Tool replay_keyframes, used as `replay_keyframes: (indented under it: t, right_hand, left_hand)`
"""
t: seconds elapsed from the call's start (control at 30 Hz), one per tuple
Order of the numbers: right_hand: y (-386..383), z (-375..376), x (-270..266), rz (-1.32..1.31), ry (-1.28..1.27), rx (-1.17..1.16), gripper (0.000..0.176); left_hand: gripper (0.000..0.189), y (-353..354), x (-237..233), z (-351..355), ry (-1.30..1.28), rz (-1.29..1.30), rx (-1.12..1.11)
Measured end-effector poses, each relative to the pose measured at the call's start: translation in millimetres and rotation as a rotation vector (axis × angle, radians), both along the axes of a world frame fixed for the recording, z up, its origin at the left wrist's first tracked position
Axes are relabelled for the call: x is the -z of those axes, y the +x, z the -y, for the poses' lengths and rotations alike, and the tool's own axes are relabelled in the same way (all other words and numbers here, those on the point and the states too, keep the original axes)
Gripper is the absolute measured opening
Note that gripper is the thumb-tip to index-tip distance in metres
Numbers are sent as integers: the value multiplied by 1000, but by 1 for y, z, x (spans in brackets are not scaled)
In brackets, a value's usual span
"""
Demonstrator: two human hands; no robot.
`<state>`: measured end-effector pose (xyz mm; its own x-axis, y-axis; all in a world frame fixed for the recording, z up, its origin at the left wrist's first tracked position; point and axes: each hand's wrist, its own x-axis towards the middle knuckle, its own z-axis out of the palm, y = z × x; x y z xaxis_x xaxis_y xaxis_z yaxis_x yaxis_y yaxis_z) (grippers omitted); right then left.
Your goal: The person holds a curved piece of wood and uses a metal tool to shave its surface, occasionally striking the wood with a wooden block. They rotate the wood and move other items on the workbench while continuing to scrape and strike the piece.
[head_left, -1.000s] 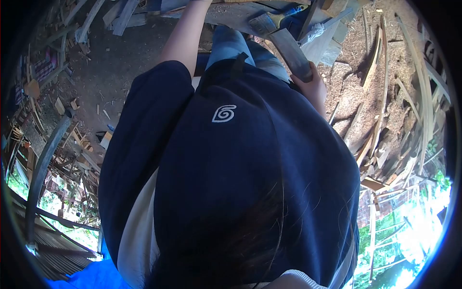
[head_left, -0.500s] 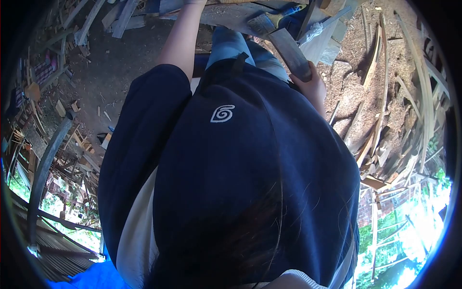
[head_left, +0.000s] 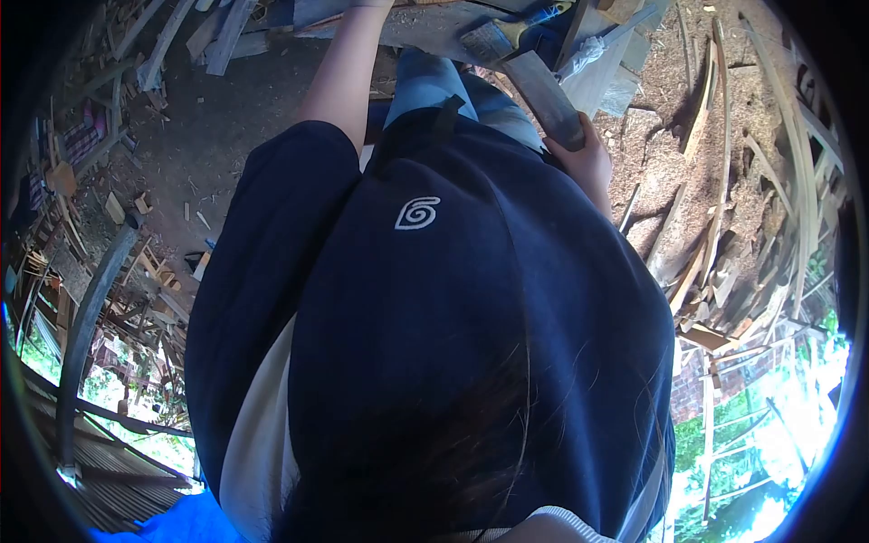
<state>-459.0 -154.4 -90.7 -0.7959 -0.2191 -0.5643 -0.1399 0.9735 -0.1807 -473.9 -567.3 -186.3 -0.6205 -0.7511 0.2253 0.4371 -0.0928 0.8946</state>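
My right hand (head_left: 590, 163) is wrapped round the lower end of a greyish wooden block (head_left: 543, 98), beside my right thigh. The block slants up and to the left, its far end close to the bristles of a wide paintbrush (head_left: 489, 42). That brush has a blue and yellow handle and lies over the boards at the top. My left forearm reaches straight forward to the top edge of the view, where the hand is cut off. Crumpled clear plastic (head_left: 587, 54) sits on a pale board (head_left: 593, 86) right of the block.
Sawdust and long wood strips (head_left: 720, 118) cover the ground on the right. Scrap wood (head_left: 154, 281) is heaped on the left, near a dark curved post (head_left: 86, 335). Bare dark floor (head_left: 235, 118) lies left of my arm. Blue sheeting (head_left: 181, 520) shows at bottom left.
The surroundings have shifted very slightly in the view. My right hand keeps its hold on the wooden block in nearly the same spot.
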Motion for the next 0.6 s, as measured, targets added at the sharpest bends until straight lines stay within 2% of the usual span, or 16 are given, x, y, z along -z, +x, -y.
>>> replay_keyframes:
  t: [0.17, 0.23, 0.27, 0.33, 0.57, 0.6]
  right_hand:
    - [-2, 2, 0, 9, 5, -3, 91]
    - [-2, 1, 1, 16, 10, 0, 91]
    - [-3, 1, 2, 13, 5, -4, 91]
    - [-3, 2, 1, 9, 0, -8, 91]
    - [-5, 4, 0, 13, -18, -2, 92]
    - [-6, 5, 0, 25, -29, 12, 92]
  left_hand:
    - [24, -3, -5, -1, -1, 10, 8]
    - [22, -4, -19, -7, 455, -37, 67]
    - [22, -5, -16, -7, 456, -37, 66]
    - [21, -6, -8, -6, -54, 38, 26]
    - [20, 8, 3, -25, -182, 161, 34]
    - [21, 17, 16, -30, -335, 157, -9]
